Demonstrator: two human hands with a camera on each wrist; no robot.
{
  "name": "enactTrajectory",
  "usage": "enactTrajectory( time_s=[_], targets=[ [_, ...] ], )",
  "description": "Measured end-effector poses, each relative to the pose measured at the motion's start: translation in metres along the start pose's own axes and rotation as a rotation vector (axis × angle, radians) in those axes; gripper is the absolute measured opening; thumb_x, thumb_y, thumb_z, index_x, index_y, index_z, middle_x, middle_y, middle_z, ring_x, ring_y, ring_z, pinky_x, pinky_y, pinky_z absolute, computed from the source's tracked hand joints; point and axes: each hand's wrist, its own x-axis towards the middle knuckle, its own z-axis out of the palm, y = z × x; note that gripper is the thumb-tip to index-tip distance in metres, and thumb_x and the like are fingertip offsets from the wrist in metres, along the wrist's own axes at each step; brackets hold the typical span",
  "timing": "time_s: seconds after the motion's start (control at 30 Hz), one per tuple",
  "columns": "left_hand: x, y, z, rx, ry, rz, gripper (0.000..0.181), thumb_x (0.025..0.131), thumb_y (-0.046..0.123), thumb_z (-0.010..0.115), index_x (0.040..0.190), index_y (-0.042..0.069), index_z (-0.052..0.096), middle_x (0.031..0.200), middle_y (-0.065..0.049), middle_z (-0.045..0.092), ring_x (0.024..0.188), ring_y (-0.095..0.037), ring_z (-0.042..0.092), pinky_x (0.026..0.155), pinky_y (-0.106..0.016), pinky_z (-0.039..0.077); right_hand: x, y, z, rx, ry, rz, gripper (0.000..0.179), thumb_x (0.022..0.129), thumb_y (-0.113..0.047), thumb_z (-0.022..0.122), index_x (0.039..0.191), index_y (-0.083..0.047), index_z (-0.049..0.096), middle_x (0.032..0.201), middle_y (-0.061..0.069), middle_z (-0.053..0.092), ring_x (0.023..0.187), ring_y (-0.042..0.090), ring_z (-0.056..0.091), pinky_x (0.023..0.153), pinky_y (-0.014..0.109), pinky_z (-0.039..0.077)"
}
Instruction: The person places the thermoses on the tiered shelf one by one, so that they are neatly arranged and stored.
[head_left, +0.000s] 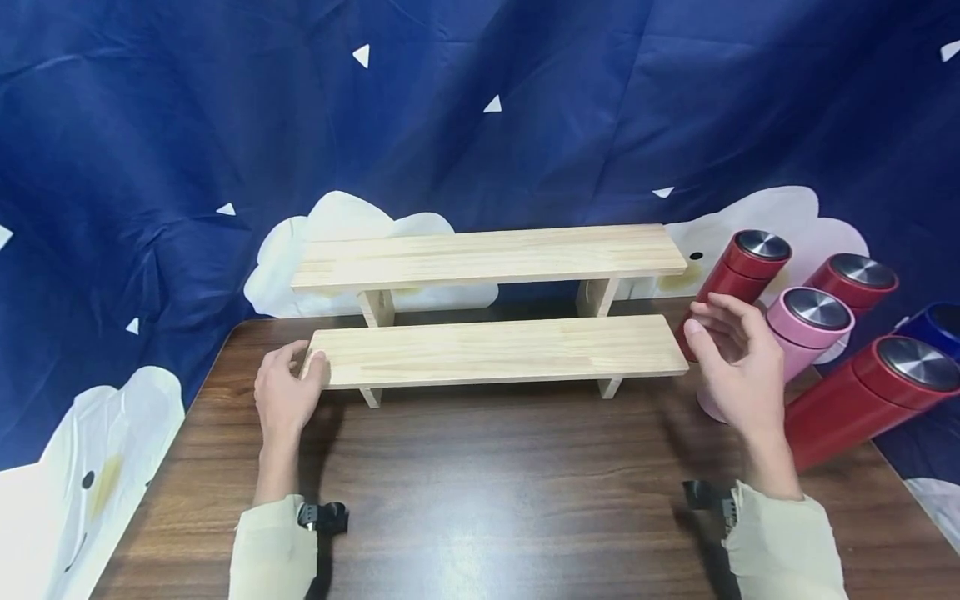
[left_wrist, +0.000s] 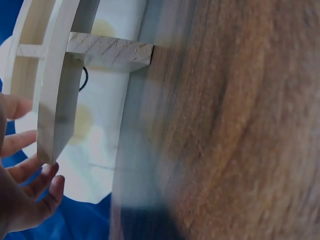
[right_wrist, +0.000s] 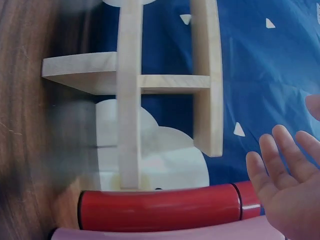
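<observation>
A pale two-tier wooden stand has an upper board [head_left: 487, 257] behind a lower board [head_left: 495, 354], both on short legs. My left hand [head_left: 288, 387] is at the left end of the lower board; its thumb overlaps the front corner and the other fingers spread loosely beside the end. In the left wrist view, the fingertips [left_wrist: 52, 172] lie right at the board's end. Off the right end, my right hand [head_left: 742, 367] is raised with fingers gently bent and nothing in it. Behind that hand stands a red thermos [head_left: 738, 271], partly hidden.
Beside my right hand stands a pink thermos [head_left: 810, 325]. Farther right are a front red thermos [head_left: 862, 408], a back red one [head_left: 855, 279] and a dark blue one [head_left: 937, 329]. The brown wooden table [head_left: 480, 483] meets a blue patterned cloth [head_left: 450, 108] behind.
</observation>
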Motion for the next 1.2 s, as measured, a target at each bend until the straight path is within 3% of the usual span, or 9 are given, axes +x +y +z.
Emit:
enactTrajectory(
  time_s=[0.17,0.33,0.47,0.57,0.63,0.83,0.93,1.07,1.2],
  targets=[
    [0.002,-0.006,-0.005,-0.042,0.02,-0.103,0.04,0.096,0.027,0.063,0.129,0.005,0.066,0.128,-0.021,0.061,0.109,-0.038,0.063,0.097,-0.052,0.043,-0.002,-0.004,-0.008,-0.015,0.036,0.02,0.042,0.093,-0.003,0.069,0.134,-0.007,0.062,0.114,-0.008,0.07,0.104,0.007,0.064,0.09,0.015,0.048],
    [0.003,-0.01,-0.007,-0.105,-0.007,-0.185,0.039,0.093,0.018,0.063,0.129,0.006,0.067,0.127,-0.017,0.066,0.104,-0.032,0.065,0.091,-0.041,0.043,-0.003,-0.008,-0.02,0.005,0.109,0.029,0.042,0.092,0.0,0.069,0.133,-0.006,0.063,0.115,-0.007,0.071,0.103,0.008,0.066,0.086,0.013,0.049],
    [0.003,-0.012,-0.008,-0.166,0.003,-0.235,0.04,0.087,0.01,0.063,0.126,0.006,0.069,0.121,-0.013,0.07,0.099,-0.019,0.063,0.085,-0.028,0.042,0.0,-0.012,-0.029,0.091,0.161,-0.017,0.041,0.09,0.006,0.069,0.129,0.0,0.064,0.114,-0.001,0.073,0.102,0.01,0.068,0.086,0.013,0.05],
    [0.004,-0.012,-0.009,-0.2,0.001,-0.26,0.04,0.085,0.008,0.063,0.124,0.006,0.07,0.119,-0.012,0.071,0.093,-0.009,0.06,0.083,-0.023,0.04,0.003,-0.014,-0.036,0.239,0.198,-0.042,0.04,0.086,0.012,0.068,0.125,0.005,0.064,0.111,0.006,0.073,0.1,0.014,0.069,0.086,0.015,0.051],
    [0.004,-0.013,-0.01,-0.22,-0.01,-0.276,0.039,0.085,0.009,0.064,0.123,0.006,0.07,0.117,-0.012,0.071,0.087,-0.003,0.058,0.08,-0.02,0.041,0.004,-0.016,-0.041,0.258,0.227,-0.039,0.039,0.086,0.013,0.068,0.124,0.006,0.065,0.111,0.008,0.073,0.1,0.015,0.069,0.087,0.015,0.051],
    [0.004,-0.015,-0.01,-0.368,-0.052,-0.338,0.033,0.09,0.006,0.062,0.122,0.0,0.069,0.098,-0.002,0.067,0.072,-0.003,0.058,0.061,-0.02,0.052,0.006,-0.025,-0.054,0.005,0.316,0.019,0.04,0.089,0.008,0.068,0.127,-0.001,0.066,0.113,-0.001,0.073,0.101,0.01,0.068,0.087,0.015,0.051],
    [0.004,-0.015,-0.009,-0.433,-0.063,-0.367,0.031,0.091,0.005,0.062,0.12,-0.002,0.069,0.09,0.005,0.065,0.069,-0.005,0.057,0.06,-0.021,0.053,0.008,-0.029,-0.061,0.001,0.37,0.049,0.038,0.089,0.006,0.068,0.126,-0.004,0.067,0.114,-0.001,0.073,0.101,0.01,0.068,0.087,0.016,0.05],
    [0.005,-0.017,-0.008,-0.488,-0.071,-0.39,0.03,0.091,0.003,0.062,0.119,-0.003,0.069,0.086,0.007,0.065,0.069,-0.005,0.058,0.06,-0.02,0.052,0.011,-0.034,-0.071,0.116,0.435,0.103,0.036,0.092,0.005,0.065,0.126,-0.007,0.066,0.119,0.003,0.071,0.111,0.014,0.064,0.095,0.017,0.045],
    [0.006,-0.018,-0.007,-0.537,-0.075,-0.401,0.029,0.091,0.001,0.062,0.119,-0.005,0.068,0.085,0.006,0.065,0.069,-0.005,0.058,0.059,-0.018,0.05,0.012,-0.04,-0.081,0.018,0.469,0.223,0.04,0.099,-0.003,0.058,0.137,-0.015,0.06,0.133,-0.003,0.063,0.126,0.011,0.053,0.106,0.015,0.034]
  ],
)
